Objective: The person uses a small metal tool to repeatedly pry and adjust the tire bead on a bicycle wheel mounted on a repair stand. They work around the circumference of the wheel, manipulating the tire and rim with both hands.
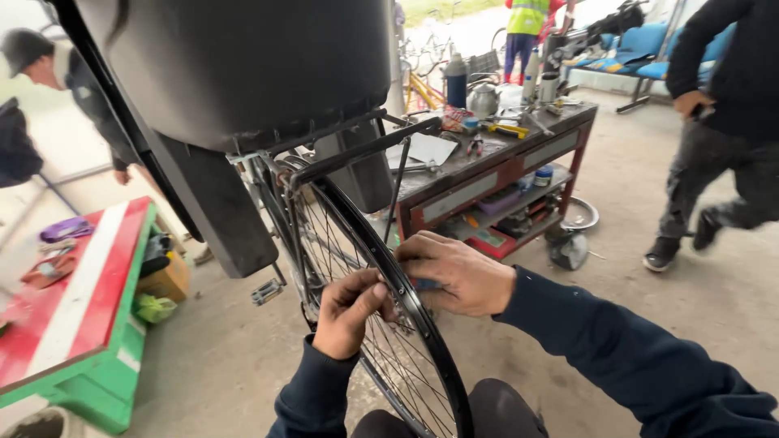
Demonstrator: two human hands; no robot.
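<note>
Right up close, the left hand (pixel 347 312) pinches a spoke of the bicycle wheel (pixel 422 341) with fingers pressed together, while the right hand (pixel 458 274) closes over the black rim just beside it. Above them hangs a black mudguard (pixel 213 203). Further back stands a cluttered counter (pixel 495 166) with a kettle (pixel 484 100), and a person (pixel 726 122) strides past on the right.
</note>
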